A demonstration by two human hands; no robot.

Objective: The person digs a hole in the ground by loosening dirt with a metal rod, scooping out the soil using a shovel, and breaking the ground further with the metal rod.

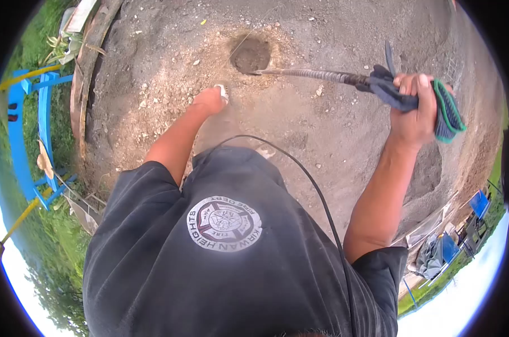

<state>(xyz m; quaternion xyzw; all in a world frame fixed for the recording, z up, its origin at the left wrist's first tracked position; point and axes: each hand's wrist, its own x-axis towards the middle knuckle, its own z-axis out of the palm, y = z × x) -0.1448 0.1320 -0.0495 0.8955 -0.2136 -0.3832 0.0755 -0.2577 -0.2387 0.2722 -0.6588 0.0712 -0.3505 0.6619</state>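
My right hand point(416, 109) is closed round a dark work glove point(393, 96) with a green cuff, wrapped about the upper end of a ribbed steel bar point(316, 74). The bar slants away from the hand, and its tip lies at the rim of a round hole point(251, 55) dug in the dirt. My left hand point(209, 100) is closed, low over the ground on the near left side of the hole. A small white thing point(223, 94) shows at its fingers, too little visible to name.
Pale stones and loose soil point(176, 78) surround the hole. A curved wooden edging point(85, 78) borders the dirt at left, with a blue metal frame point(44, 123) beyond it. A black cable point(316, 191) runs across my shirt. Blue items and grey cloth point(434, 255) lie at lower right.
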